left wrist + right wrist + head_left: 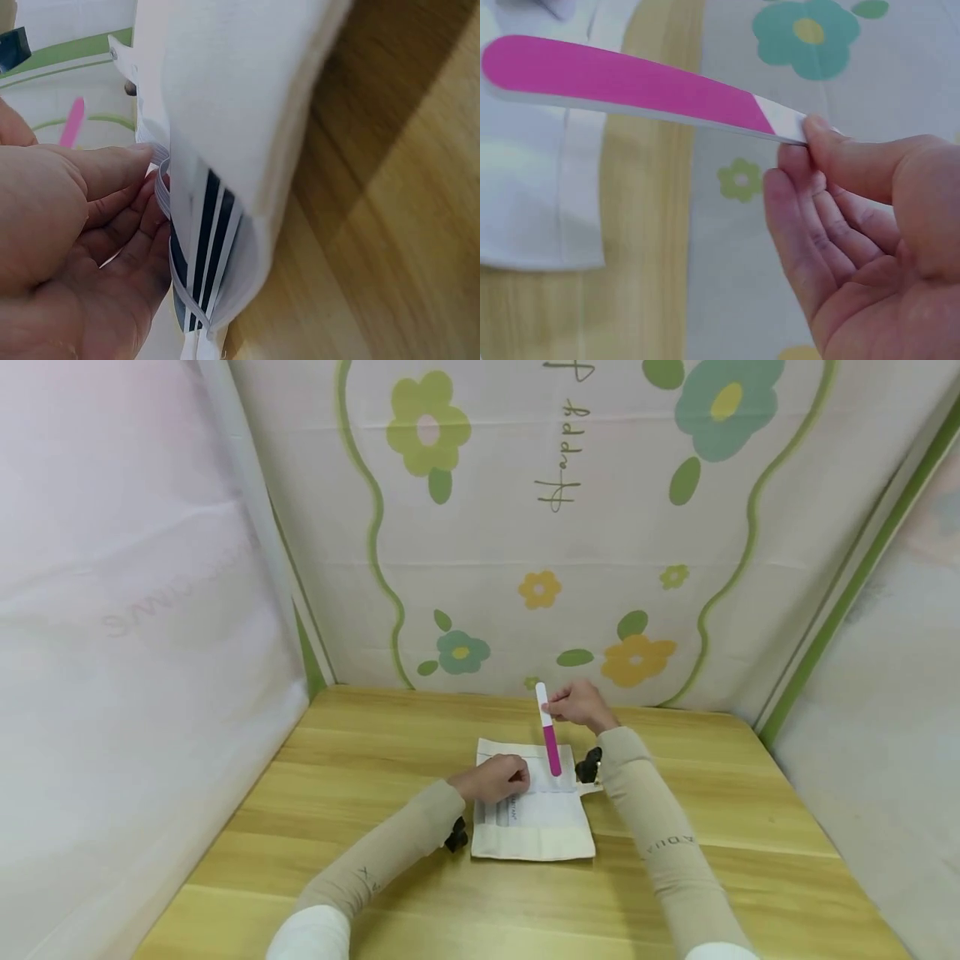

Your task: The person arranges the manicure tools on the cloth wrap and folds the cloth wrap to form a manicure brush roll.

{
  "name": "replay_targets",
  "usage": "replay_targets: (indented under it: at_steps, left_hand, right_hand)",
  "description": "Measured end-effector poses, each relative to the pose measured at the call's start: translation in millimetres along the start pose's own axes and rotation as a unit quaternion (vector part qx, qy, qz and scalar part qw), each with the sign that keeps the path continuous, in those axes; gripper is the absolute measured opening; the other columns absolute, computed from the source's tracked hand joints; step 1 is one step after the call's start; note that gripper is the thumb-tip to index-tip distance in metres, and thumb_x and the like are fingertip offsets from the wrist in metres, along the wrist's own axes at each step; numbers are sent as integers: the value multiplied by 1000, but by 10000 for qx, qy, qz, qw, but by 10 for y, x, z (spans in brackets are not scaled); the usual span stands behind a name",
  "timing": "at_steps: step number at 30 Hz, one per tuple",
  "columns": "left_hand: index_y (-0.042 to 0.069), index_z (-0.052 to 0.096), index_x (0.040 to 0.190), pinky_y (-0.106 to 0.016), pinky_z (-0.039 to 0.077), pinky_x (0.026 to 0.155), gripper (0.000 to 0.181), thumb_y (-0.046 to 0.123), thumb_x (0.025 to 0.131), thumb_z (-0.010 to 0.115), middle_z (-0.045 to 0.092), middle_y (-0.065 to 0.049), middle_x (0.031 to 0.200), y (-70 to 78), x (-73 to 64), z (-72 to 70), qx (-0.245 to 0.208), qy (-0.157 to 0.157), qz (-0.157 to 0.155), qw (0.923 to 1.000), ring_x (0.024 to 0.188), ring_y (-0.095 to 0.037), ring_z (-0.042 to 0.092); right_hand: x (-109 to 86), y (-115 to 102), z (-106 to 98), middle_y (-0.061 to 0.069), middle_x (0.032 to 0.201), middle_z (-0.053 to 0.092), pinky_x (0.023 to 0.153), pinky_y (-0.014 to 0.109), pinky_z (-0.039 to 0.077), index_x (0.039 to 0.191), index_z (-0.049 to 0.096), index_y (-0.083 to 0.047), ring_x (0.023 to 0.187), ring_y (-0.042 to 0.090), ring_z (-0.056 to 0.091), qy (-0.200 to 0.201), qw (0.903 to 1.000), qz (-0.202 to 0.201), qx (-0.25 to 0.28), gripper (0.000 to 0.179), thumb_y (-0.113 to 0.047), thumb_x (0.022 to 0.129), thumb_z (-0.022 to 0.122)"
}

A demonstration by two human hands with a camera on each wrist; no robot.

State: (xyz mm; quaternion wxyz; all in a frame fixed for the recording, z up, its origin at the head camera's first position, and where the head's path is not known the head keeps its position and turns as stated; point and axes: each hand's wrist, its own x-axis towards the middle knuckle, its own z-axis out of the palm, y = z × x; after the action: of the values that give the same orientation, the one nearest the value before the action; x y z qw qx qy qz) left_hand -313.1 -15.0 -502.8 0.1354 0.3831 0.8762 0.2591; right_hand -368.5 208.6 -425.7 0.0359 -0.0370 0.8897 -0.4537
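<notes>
Above the far part of an opened white fabric pouch (543, 843), my right hand (581, 704) pinches a pink-and-white nail file (551, 745) by its white end. The right wrist view shows thumb and fingertips on that end, with the pink part of the file (630, 79) extending away. My left hand (498, 778) lies over the pouch's left side. Close up, its thumb and fingers pinch a white elastic band (162, 184) at the pouch's edge. Black-and-white striped flat pieces (214, 225) sit inside the pocket beside it.
The pouch lies on a wooden table (390, 893). A small strap with a snap (590, 787) sticks out from its right side. Flower-printed white fabric (480, 552) rises behind the table, with fabric walls left and right. Black wrist cameras (456, 835) hang under both forearms.
</notes>
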Motion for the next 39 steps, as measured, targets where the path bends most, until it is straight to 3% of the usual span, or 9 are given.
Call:
replay_targets:
  at_steps: [6,12,16,22,33,39]
  left_hand:
    - [10,69,95,-18,47,75,15,12,108,60,61,4,86,36,34,24,35,-49,-1,10000,77,-4,53]
    - [9,69,98,-18,47,73,14,13,108,60,61,3,88,40,53,45,-113,-88,-107,9998,76,-4,53]
    - [9,69,101,-17,47,74,13,14,108,60,62,4,90,48,51,44,-35,-96,-87,9999,77,-3,53]
    - [10,67,97,-18,46,73,14,14,108,61,60,4,88,57,36,30,78,-66,5,9999,76,-3,52]
    - [6,68,100,-18,46,72,13,11,108,60,62,2,87,27,7,20,-78,12,37,10000,75,-4,53]
    - [8,69,98,-18,48,76,13,11,108,60,64,1,90,-6,-5,-7,25,46,17,10000,78,-4,54]
  right_hand:
    - [44,113,216,22,101,80,77,32,63,104,77,6,90,32,79,514,9979,-49,397,20,-13,96,79]
    - [68,228,324,24,104,78,92,48,63,105,76,6,97,40,77,568,9957,115,729,19,-11,97,77]
    - [78,298,357,23,103,78,93,50,62,105,76,8,92,35,77,520,9951,257,795,19,-10,96,77]
    - [75,410,460,13,91,79,73,30,63,104,78,5,74,14,73,416,9910,709,1054,19,-11,94,81]
    - [-65,484,546,10,92,79,76,30,62,104,80,-1,79,17,73,27,9910,1038,847,16,-15,95,80]
    - [-130,480,570,12,93,79,73,28,63,107,80,1,76,15,74,-385,9895,988,980,17,-12,97,77]
